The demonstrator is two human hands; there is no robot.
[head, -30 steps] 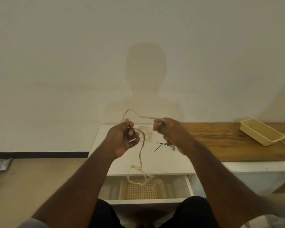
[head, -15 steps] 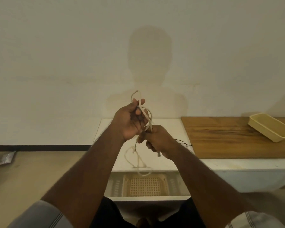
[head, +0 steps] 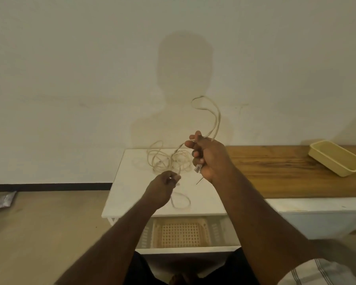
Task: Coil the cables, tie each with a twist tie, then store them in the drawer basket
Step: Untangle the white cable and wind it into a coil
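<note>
Head view: since half a second ago our hands have parted. Our right hand (head: 209, 156) is raised, fingers curled round the cable (head: 215, 120), whose thin pale loop arches above it. Our left hand (head: 164, 185) sits lower, pinching another stretch. Loose coils lie on the smooth white table (head: 132, 182). In the open drawer (head: 185, 248) sits a lattice basket (head: 181, 233), nothing in it. A shallow cream tray (head: 337, 157) rests on the wood-grain bench (head: 275, 171).

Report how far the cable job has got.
Done: nothing; the drawer basket holds no cable. In hand: the right hand grips a white cable, the left hand pinches a strand; loose loops lie on the white tabletop. Left: coiling, tying, storing.
</note>
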